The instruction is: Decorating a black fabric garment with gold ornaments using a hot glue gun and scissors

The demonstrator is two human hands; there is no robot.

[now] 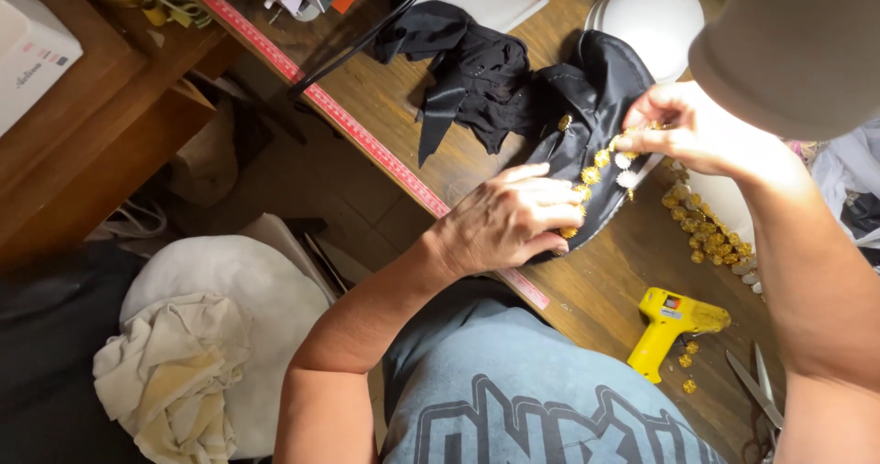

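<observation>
Wooden and cluttered, the counter (596,290) runs across the view, with a red measuring tape (367,138) fixed along its front edge and a white stool with a crumpled cloth (174,372) on the floor below.

Largest on the counter is the black fabric piece (587,106), which lies partly over a white rounded form (646,24); more loose black cloth (467,70) is bunched just beside it. Along the near edge of the fabric piece goes a row of gold and white beads (596,166). The left hand (509,221) lies flat on this edge, its fingers together and pressing the fabric down near the lower end of the row. The right hand (683,129) has its fingertips pinched on the upper end of the bead trim.

To the right is a heap of loose gold beads (710,235), and nearer the body a yellow glue gun (669,322), a few single beads and a pair of scissors (756,381).

I think the main risk is that the trim goes crooked, because the slippery fabric can move over the round form if the left hand loosens. Fresh glue, if there is any, could also burn the fingertips or stain the black cloth. The glue gun lies near the counter edge and an elbow may push it off.
</observation>
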